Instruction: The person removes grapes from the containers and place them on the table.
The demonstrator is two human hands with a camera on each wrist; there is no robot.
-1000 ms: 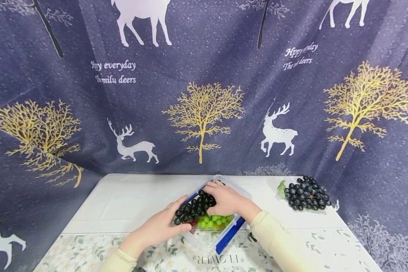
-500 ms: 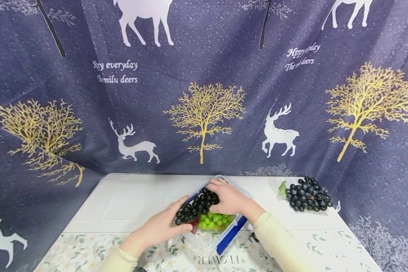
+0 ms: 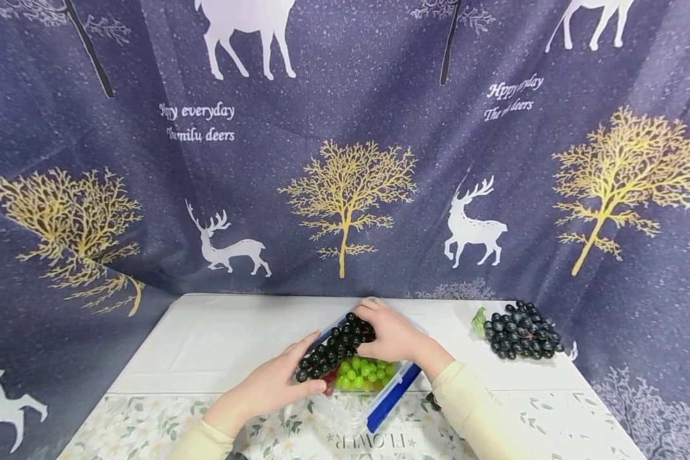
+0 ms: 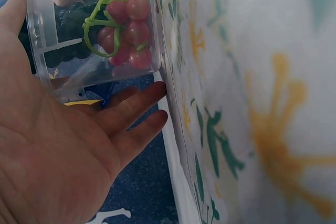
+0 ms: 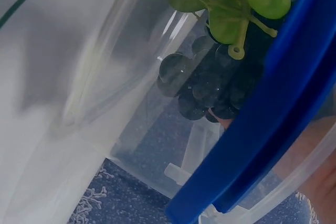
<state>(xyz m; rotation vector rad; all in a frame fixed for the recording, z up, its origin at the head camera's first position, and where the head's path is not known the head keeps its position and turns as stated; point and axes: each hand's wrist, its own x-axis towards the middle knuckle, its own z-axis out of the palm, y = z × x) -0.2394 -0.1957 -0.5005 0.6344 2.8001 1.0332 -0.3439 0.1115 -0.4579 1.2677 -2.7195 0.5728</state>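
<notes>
A clear plastic container (image 3: 339, 414) with a blue edge strip (image 3: 392, 401) stands at the middle of the table. Inside it lie green grapes (image 3: 361, 374) and red grapes (image 4: 131, 22). Over them, along the left side, stretches a bunch of black grapes (image 3: 335, 346). My right hand (image 3: 390, 333) grips the far end of this bunch, fingers over the container's back rim and thumb on the near side. My left hand (image 3: 271, 382) rests along the container's left side with fairly straight fingers, its thumb reaching toward the red grapes. Through the clear wall, the right wrist view shows black grapes (image 5: 205, 85) below green ones.
Another bunch of black grapes (image 3: 523, 331) with a green leaf (image 3: 479, 322) lies at the table's back right. A small dark thing (image 3: 433, 401) shows beside the right forearm. Behind the table hangs a dark blue curtain (image 3: 299, 83) with deer and trees.
My right hand has moved slightly back and to the right, and the black grapes it holds have shifted with it, exposing more green grapes. My left hand stays nearly still.
</notes>
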